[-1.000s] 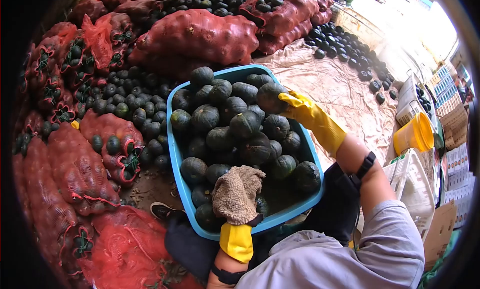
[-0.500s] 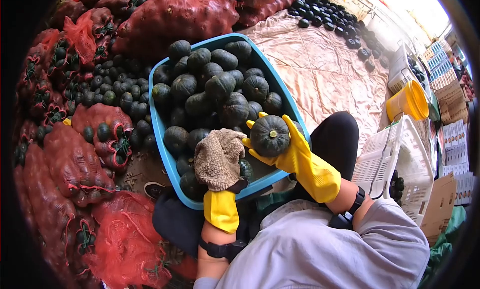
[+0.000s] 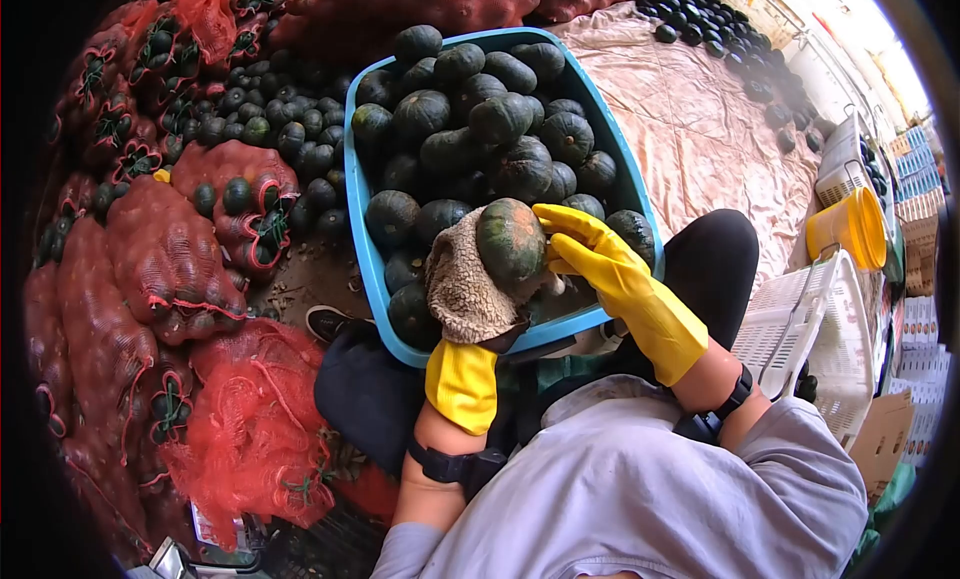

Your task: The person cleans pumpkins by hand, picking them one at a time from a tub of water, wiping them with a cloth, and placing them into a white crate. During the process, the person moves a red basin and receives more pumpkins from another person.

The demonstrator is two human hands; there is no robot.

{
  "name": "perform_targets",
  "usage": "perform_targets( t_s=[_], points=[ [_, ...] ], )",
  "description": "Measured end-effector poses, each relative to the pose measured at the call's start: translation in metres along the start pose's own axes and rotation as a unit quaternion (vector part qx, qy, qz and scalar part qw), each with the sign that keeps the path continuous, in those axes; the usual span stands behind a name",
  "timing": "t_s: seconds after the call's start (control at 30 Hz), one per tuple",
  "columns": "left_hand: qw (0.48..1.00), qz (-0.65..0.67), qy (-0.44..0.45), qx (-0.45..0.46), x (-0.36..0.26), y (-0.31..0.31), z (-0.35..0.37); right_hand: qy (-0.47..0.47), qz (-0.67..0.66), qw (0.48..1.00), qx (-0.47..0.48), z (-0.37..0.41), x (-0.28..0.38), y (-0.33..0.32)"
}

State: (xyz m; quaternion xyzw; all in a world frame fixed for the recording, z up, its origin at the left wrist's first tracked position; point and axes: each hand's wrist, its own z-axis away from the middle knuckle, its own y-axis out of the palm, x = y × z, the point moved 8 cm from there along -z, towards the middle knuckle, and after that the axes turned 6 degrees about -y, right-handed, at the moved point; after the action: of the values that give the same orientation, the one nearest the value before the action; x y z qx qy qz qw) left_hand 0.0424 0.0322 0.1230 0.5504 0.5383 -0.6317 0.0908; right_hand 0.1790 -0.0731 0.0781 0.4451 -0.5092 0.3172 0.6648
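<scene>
A dark green kabocha squash (image 3: 511, 243) with an orange patch is held over the near part of a blue tub (image 3: 352, 189). My left hand (image 3: 475, 279), in a yellow glove covered by a tan fuzzy cloth, cups the squash from the left; its fingers are hidden under the cloth. On the squash's right side, the yellow-gloved fingers of my right hand (image 3: 600, 264) are curled against it. Many more squashes (image 3: 470, 109) are heaped in the tub, which sits in front of my legs.
Red mesh sacks (image 3: 160, 259) full of squashes crowd the left side, with loose squashes (image 3: 285, 119) between them and the tub. A crumpled red net (image 3: 255, 409) lies at lower left. To the right are a pale ground sheet (image 3: 680, 119), a yellow bucket (image 3: 848, 229) and white crates (image 3: 810, 329).
The squash has moved from my right palm leftward onto the cloth and turned, its stem no longer facing up. My right fingers now press its side. The whole view has shifted.
</scene>
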Motion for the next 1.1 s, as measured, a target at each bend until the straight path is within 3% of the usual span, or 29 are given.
perform_targets(
  t_s=[0.13, 0.23, 0.4, 0.43, 0.47, 0.53, 0.63, 0.77, 1.1],
  points=[
    [0.993, -0.038, 0.097, -0.047, -0.019, -0.011, 0.006, 0.036, -0.008, 0.999, -0.03, -0.006, -0.013, -0.005],
    [0.996, -0.068, 0.065, 0.004, -0.021, -0.009, 0.003, 0.053, 0.006, 0.998, -0.03, -0.008, -0.026, -0.015],
    [0.997, -0.052, 0.058, -0.021, -0.024, -0.015, 0.0, 0.052, 0.052, 0.996, -0.055, -0.011, -0.034, -0.019],
    [1.0, -0.017, 0.008, 0.01, -0.024, -0.017, -0.003, 0.057, 0.068, 0.995, -0.048, -0.014, -0.037, -0.021],
    [1.0, -0.004, -0.003, 0.006, -0.021, -0.023, 0.0, -0.031, 0.111, 0.993, -0.04, -0.011, -0.02, -0.013],
    [1.0, 0.003, 0.002, -0.021, -0.016, -0.034, 0.009, -0.087, 0.167, 0.982, 0.023, -0.014, -0.004, 0.014],
    [0.997, 0.01, 0.04, -0.067, -0.01, -0.032, 0.017, -0.091, 0.2, 0.967, 0.132, -0.021, 0.001, 0.049],
    [0.993, 0.003, 0.044, -0.106, -0.003, -0.033, 0.017, -0.147, 0.313, 0.915, 0.209, -0.044, -0.001, 0.069],
    [0.992, -0.025, 0.011, -0.12, -0.002, -0.033, 0.058, -0.209, 0.455, 0.826, 0.26, -0.055, -0.003, 0.082]
  ],
)
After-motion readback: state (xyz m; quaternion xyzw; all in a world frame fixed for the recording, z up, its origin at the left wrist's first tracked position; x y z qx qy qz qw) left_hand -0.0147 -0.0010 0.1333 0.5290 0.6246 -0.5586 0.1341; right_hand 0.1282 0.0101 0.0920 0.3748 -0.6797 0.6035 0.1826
